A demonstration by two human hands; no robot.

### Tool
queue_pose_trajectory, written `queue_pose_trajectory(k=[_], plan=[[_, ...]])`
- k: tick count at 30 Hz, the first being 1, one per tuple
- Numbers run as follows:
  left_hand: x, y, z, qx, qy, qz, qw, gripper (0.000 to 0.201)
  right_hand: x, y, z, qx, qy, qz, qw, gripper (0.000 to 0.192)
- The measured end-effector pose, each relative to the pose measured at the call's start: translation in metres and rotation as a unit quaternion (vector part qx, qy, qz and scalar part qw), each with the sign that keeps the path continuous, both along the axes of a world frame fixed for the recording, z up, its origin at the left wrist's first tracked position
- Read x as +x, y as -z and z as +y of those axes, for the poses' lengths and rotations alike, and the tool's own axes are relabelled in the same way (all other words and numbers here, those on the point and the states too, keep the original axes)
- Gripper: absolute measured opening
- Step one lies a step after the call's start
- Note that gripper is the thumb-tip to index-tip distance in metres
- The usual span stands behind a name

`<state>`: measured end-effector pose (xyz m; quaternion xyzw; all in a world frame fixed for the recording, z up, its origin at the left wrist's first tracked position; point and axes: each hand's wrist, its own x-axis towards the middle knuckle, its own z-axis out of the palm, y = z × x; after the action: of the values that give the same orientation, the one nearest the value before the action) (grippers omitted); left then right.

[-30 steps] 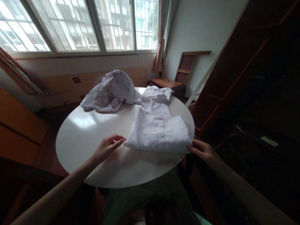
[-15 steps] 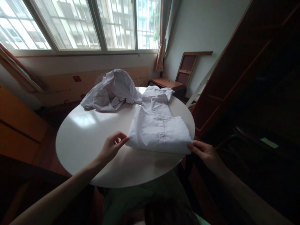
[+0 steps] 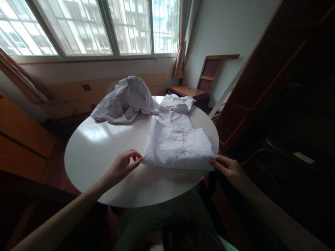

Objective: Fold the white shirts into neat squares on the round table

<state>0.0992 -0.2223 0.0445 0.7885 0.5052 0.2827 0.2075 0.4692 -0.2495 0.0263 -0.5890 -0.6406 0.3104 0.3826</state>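
- Your folded shirt (image 3: 178, 146) is plain white, with no pattern.
- Your crumpled shirt (image 3: 125, 101) reads pale grey-white.
- Your round table (image 3: 99, 153) is glossy white.
- Your chair (image 3: 206, 80) is reddish-brown wood.

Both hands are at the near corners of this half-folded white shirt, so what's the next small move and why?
Probably pinch both near corners and fold the hem away toward the collar. The left hand and right hand each touch a near corner of the folded white shirt, whose collar end lies stretched out beyond on the round white table.
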Motion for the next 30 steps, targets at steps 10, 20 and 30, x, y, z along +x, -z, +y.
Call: queue_pose_trajectory(k=[10, 20, 30], plan=[[0.004, -0.013, -0.004, 0.097, -0.034, -0.008, 0.995, 0.014, -0.002, -0.006, -0.001, 0.018, 0.024, -0.003, 1.000, 0.035], [0.003, 0.003, 0.017, -0.182, -0.027, -0.168, 0.968, 0.033, -0.003, -0.007, 0.011, -0.109, 0.011, 0.130, 0.986, 0.045], [0.055, -0.001, 0.057, -0.330, -0.110, -0.393, 0.851, 0.037, -0.012, -0.020, 0.054, -0.027, 0.011, 0.170, 0.985, 0.045]])
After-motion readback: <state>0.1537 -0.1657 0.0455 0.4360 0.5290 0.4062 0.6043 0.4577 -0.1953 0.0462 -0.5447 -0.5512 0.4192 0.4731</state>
